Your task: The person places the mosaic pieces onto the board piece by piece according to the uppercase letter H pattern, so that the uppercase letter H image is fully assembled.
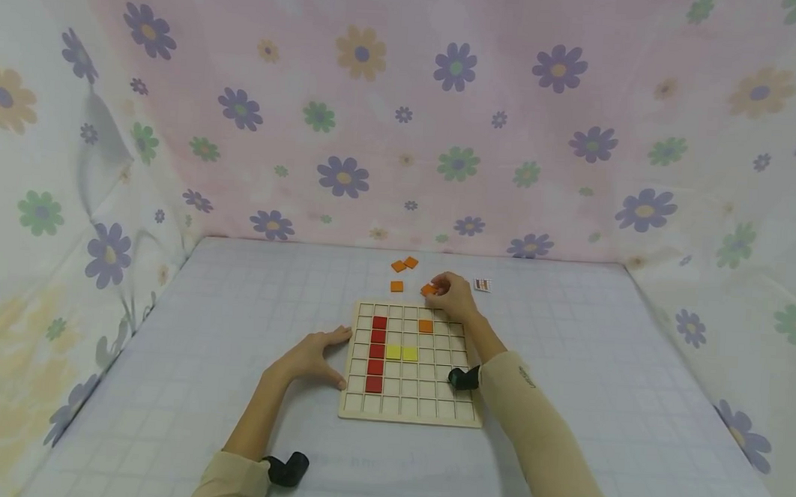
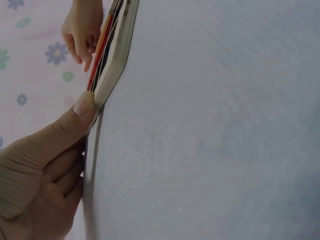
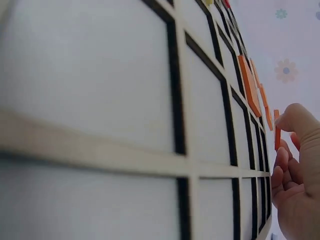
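A wooden grid board [image 1: 409, 420] lies on the table. It carries a column of several red tiles [image 1: 376, 351], two yellow tiles [image 1: 401, 352] side by side, and one orange tile [image 1: 425, 326] in its upper part. At the board's left edge, my left hand [image 1: 307, 355] touches the rim with thumb and fingers spread; the left wrist view shows its thumb [image 2: 80, 107] against the edge. My right hand [image 1: 455, 296] is just beyond the board's far edge, pinching another orange tile [image 3: 277, 130] between thumb and fingers.
Beyond the board lie three loose orange tiles [image 1: 397, 286]. A small printed card [image 1: 482, 284] sits to the right of my right hand. Flower-patterned cloth [image 1: 404, 129] walls the table at the back and both sides.
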